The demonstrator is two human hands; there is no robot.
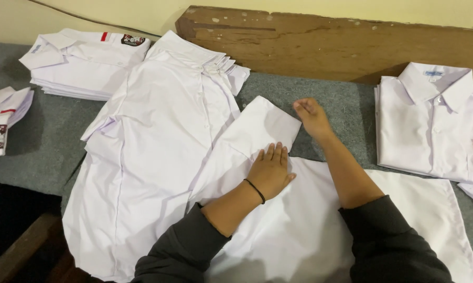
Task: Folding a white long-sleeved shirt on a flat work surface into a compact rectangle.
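A white short-sleeved cotton shirt (278, 230) lies spread flat on the grey felt-covered table (47, 152), directly under the person's forearms, its sleeve (262, 128) reaching up and away towards the back edge. The left hand (270, 170) is open, palm down, fingers together, pressing the cloth where the sleeve meets the body. The right hand (312, 116) rests at the sleeve's far corner with fingers curled; whether it pinches the hem or only touches it I cannot tell. The step in hand looks like folding the sleeve over a line held by the flat palm; that fold would call for a firm hold on the hem while the left palm holds the crease.

Just left, touching the spread shirt, lies a long stack of unfolded white shirts (152, 157). Folded white shirts (84, 63) sit at the far left, another folded white shirt (430, 120) at right, near the right elbow. A worn brown wooden board (331, 42) stands behind.
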